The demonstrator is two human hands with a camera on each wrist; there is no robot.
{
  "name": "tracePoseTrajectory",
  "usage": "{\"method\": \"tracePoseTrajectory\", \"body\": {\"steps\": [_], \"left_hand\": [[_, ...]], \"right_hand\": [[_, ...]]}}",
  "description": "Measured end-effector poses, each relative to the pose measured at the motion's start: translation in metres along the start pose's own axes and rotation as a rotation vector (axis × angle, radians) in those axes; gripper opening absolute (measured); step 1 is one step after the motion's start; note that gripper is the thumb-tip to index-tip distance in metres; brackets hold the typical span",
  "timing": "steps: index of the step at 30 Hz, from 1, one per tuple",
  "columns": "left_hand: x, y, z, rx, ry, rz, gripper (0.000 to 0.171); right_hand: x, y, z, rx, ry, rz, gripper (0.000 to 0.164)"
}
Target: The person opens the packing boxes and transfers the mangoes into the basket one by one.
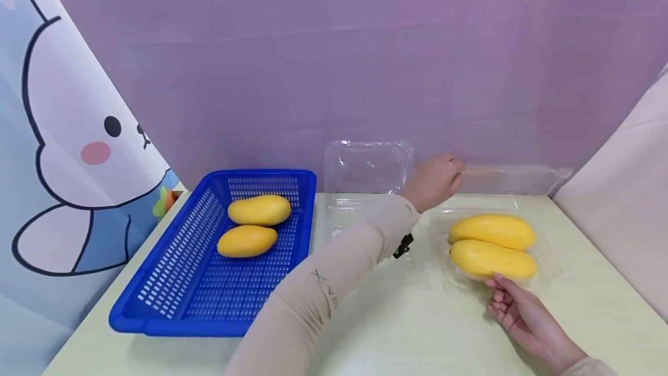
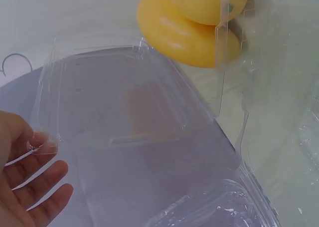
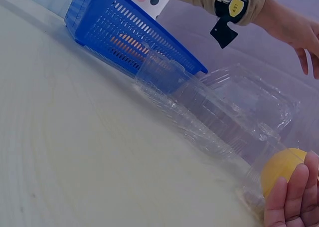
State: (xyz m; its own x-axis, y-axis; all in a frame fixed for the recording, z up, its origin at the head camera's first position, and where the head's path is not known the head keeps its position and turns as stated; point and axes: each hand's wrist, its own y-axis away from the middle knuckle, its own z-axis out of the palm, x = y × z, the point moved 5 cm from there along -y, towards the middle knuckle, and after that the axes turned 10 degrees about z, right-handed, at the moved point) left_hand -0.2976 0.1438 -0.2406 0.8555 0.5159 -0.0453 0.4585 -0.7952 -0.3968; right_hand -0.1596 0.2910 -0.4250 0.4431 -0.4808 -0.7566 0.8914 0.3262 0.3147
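Observation:
Two yellow mangoes (image 1: 493, 258) lie side by side in the base of a clear plastic clamshell box (image 1: 443, 271) on the right of the table. Its hinged lid (image 2: 114, 102) stands raised at the back. My left hand (image 1: 435, 181) reaches across to that lid; in the left wrist view its thumb and index finger pinch a lid corner, the other fingers spread. My right hand (image 1: 529, 318) is at the front of the base, thumb at the rim beside the nearer mango and fingers bent below, gripping the edge. In the right wrist view those fingers partly cover a mango (image 3: 281, 169).
A blue slotted basket (image 1: 122, 322) on the left holds two more yellow mangoes (image 1: 247, 241). Between basket and box, a second clear clamshell box (image 1: 367, 167) stands with its lid up, partly behind my left forearm. Purple cloth (image 1: 339, 62) hangs behind the table.

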Motion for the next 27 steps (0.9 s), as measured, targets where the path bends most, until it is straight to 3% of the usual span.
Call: {"method": "tracePoseTrajectory", "body": {"steps": [4,12,16,27], "left_hand": [[-0.011,-0.002,0.001,0.048,0.117,-0.033,0.026],[-0.031,-0.003,0.014,0.082,0.499,-0.174,0.021],[-0.040,0.000,0.021,0.137,0.614,-0.220,0.018],[-0.050,0.009,0.030,0.184,0.703,-0.280,0.025]], "right_hand": [[-0.002,0.000,0.001,-0.015,-0.006,-0.015,0.036],[0.000,0.002,0.000,-0.016,0.007,0.000,0.037],[-0.001,0.001,0.000,-0.021,0.012,-0.007,0.037],[-0.002,-0.001,0.001,-0.031,0.018,-0.010,0.035]]}}
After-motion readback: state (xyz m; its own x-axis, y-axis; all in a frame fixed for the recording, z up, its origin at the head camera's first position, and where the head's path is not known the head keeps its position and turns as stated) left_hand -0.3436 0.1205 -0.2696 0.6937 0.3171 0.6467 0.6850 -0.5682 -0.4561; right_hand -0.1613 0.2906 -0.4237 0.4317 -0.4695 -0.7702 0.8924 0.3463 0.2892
